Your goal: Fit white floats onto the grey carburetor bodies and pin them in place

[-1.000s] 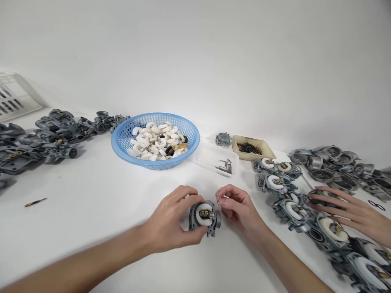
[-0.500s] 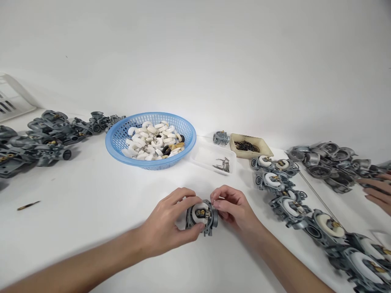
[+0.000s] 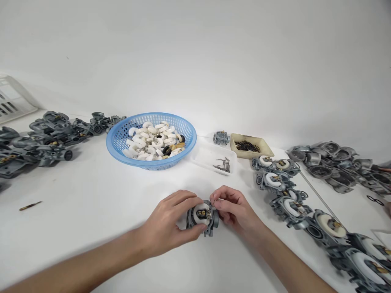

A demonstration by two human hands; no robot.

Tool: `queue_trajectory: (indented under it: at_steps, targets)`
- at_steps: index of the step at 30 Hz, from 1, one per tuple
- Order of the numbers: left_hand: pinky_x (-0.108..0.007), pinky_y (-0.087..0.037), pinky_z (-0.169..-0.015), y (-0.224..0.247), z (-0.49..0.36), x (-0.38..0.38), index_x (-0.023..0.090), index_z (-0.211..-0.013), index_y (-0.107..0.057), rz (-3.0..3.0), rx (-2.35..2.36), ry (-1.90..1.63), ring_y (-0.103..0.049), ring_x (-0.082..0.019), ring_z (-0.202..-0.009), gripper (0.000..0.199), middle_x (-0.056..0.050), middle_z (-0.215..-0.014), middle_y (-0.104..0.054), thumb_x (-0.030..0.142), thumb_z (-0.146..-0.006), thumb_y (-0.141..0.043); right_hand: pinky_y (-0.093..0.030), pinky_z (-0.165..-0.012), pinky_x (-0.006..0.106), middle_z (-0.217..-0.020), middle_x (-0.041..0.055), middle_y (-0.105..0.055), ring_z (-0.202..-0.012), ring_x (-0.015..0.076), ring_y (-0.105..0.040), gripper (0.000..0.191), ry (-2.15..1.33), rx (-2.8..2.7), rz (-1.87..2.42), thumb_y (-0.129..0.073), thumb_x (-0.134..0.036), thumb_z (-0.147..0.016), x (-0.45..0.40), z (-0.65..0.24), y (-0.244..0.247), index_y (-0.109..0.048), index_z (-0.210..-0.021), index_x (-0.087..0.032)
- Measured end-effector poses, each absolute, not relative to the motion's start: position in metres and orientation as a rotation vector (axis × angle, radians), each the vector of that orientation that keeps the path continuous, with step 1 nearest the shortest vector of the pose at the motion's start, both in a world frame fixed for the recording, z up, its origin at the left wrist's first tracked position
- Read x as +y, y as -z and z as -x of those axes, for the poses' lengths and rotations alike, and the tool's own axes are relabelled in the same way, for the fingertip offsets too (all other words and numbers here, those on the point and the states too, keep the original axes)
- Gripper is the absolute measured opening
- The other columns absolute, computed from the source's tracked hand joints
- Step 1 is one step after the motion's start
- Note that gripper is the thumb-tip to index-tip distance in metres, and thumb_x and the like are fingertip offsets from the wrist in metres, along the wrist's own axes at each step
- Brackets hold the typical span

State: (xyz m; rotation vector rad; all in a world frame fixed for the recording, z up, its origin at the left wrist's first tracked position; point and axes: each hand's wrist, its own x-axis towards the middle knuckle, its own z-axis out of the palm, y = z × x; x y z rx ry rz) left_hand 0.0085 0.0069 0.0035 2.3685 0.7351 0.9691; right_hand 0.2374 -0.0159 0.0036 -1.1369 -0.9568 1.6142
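On the white table in front of me sits a grey metal carburetor body point(image 3: 208, 230), its open side up. A white C-shaped float point(image 3: 199, 219) lies in it around brass jets. My left hand point(image 3: 174, 219) grips the body and float from the left, fingers at the far side and thumb at the near side. At the body's right edge, my right hand point(image 3: 233, 209) pinches a thin metal pin point(image 3: 213, 204) between thumb and forefinger, its tip at the float's hinge posts.
Behind stand a blue basket point(image 3: 151, 162) of floats, a clear tray point(image 3: 198, 158) of small pins and a beige box point(image 3: 265, 148) of black rings. Carburetors with floats point(image 3: 291, 207) line the right, near metal bowls point(image 3: 331, 156). More carburetors point(image 3: 55, 138) and a screwdriver bit point(image 3: 30, 206) lie left.
My hands stay almost in place; the pin in my right hand has shifted slightly at the hinge. A co-worker's hand at the far right has mostly left view, and black rings now show there.
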Motion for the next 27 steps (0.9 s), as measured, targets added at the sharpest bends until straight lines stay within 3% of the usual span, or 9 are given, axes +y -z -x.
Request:
queue_trajectory:
  at_steps: [5,10,17,23,27]
  targets:
    - [-0.034,-0.060,-0.085,-0.0035,-0.0093,0.0065,0.023,-0.122,-0.063,-2.385,0.728,-0.998,-0.070,-0.023,-0.098,0.035,-0.008,-0.110,-0.073,0.026,-0.088,-0.072,-0.021,-0.040,0.020,-0.064,-0.0050,-0.054,-0.044,0.0048,-0.034,0.021,-1.604,-0.950,1.129,-0.085,-0.032,-0.071,-0.0164,-0.2374,-0.0038,-0.070,-0.079,-0.020]
    - [-0.033,-0.060,-0.083,-0.0036,-0.0095,0.0066,0.023,-0.123,-0.064,-2.408,0.710,-1.028,-0.070,-0.022,-0.096,0.036,-0.008,-0.109,-0.073,0.026,-0.088,-0.072,-0.021,-0.042,0.020,-0.052,-0.0072,-0.047,-0.044,0.0058,-0.033,0.021,-1.575,-1.003,1.170,-0.084,-0.034,-0.072,-0.0166,-0.2352,-0.0077,-0.071,-0.079,-0.019]
    - [-0.034,-0.060,-0.083,-0.0051,-0.0094,0.0074,0.022,-0.121,-0.063,-2.434,0.692,-1.031,-0.070,-0.022,-0.095,0.036,-0.008,-0.108,-0.073,0.025,-0.087,-0.073,-0.020,-0.041,0.021,-0.059,-0.0053,-0.054,-0.042,0.0049,-0.035,0.022,-1.604,-1.014,1.156,-0.083,-0.034,-0.071,-0.0161,-0.2359,-0.0080,-0.070,-0.080,-0.018]
    - [-0.034,-0.060,-0.084,-0.0041,-0.0088,0.0072,0.023,-0.123,-0.063,-2.429,0.704,-1.027,-0.070,-0.023,-0.096,0.036,-0.008,-0.108,-0.073,0.027,-0.088,-0.072,-0.019,-0.042,0.021,-0.050,-0.0082,-0.041,-0.043,0.0065,-0.030,0.021,-1.607,-1.025,1.162,-0.082,-0.036,-0.074,-0.0172,-0.2367,-0.0075,-0.070,-0.081,-0.019]
    - [-0.033,-0.059,-0.085,-0.0041,-0.0087,0.0075,0.023,-0.123,-0.062,-2.427,0.692,-1.004,-0.070,-0.022,-0.097,0.036,-0.008,-0.110,-0.073,0.025,-0.087,-0.072,-0.019,-0.043,0.021,-0.054,-0.0060,-0.042,-0.047,0.0079,-0.029,0.020,-1.629,-0.981,1.135,-0.078,-0.039,-0.078,-0.0176,-0.2391,-0.0049,-0.072,-0.081,-0.020]
